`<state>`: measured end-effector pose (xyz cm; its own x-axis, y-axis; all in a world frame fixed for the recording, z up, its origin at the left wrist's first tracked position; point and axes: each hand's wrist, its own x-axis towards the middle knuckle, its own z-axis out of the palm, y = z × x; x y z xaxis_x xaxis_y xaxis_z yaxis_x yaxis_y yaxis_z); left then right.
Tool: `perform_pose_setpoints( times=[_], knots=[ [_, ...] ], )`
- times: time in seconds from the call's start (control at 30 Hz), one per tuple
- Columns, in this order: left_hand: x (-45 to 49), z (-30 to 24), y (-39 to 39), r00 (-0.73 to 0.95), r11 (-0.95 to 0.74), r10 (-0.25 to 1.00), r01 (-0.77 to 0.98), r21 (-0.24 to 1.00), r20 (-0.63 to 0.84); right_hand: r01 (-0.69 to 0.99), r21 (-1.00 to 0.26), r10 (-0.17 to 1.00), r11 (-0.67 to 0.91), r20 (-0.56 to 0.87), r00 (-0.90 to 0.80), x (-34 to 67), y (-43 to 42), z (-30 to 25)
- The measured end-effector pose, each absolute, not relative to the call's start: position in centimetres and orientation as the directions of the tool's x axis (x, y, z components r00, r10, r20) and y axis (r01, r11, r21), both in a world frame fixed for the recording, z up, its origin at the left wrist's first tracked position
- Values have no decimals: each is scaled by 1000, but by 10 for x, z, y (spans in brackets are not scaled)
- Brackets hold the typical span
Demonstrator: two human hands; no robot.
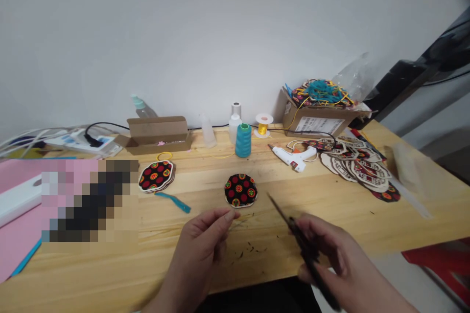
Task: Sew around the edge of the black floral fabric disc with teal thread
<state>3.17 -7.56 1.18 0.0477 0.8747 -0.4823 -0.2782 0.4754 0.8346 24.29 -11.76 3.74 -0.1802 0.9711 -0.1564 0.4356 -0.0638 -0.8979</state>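
Observation:
A round black fabric piece (241, 190) with red and orange dots lies flat on the wooden table (330, 205). Just in front of it, my left hand (205, 244) pinches its fingertips together; a thin thread may be in them, too fine to be sure. My right hand (330, 259) is closed on dark scissors (293, 227), blurred by motion, their point aimed up and left toward the fabric piece. A second patterned piece (156, 176) with a yellow loop lies to the left, a teal strip (173, 201) beside it.
A teal thread cone (243, 140), a yellow spool (263, 124), a white glue gun (293, 157), bottles and a small open box (156, 134) line the back. A carton of trimmings (317, 112) and several patterned cut-outs (358, 166) sit right. Pink sheet (18, 225) at left.

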Motion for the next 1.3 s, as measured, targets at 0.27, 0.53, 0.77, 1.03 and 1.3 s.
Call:
perform_pose_setpoints(
  times=[0.27, 0.53, 0.77, 1.03, 1.3],
  knots=[
    [26, 14, -76, 50, 465, 880, -293, 836, -472, 547, -821, 887, -163, -365, -284, 225, -110, 42],
    [26, 12, -76, 39, 437, 898, -188, 880, -438, 557, -788, 845, -261, -466, -263, 223, -106, 34],
    [28, 16, -79, 80, 412, 910, -52, 910, -407, 623, -760, 881, -187, -410, -235, 222, -105, 30],
    [30, 16, -79, 60, 365, 928, 39, 930, -367, 669, -742, 918, -52, -300, -261, 217, -101, 33],
    [32, 17, -79, 36, 382, 923, 4, 924, -382, 630, -776, 924, -33, -264, -277, 218, -101, 31]
  ],
)
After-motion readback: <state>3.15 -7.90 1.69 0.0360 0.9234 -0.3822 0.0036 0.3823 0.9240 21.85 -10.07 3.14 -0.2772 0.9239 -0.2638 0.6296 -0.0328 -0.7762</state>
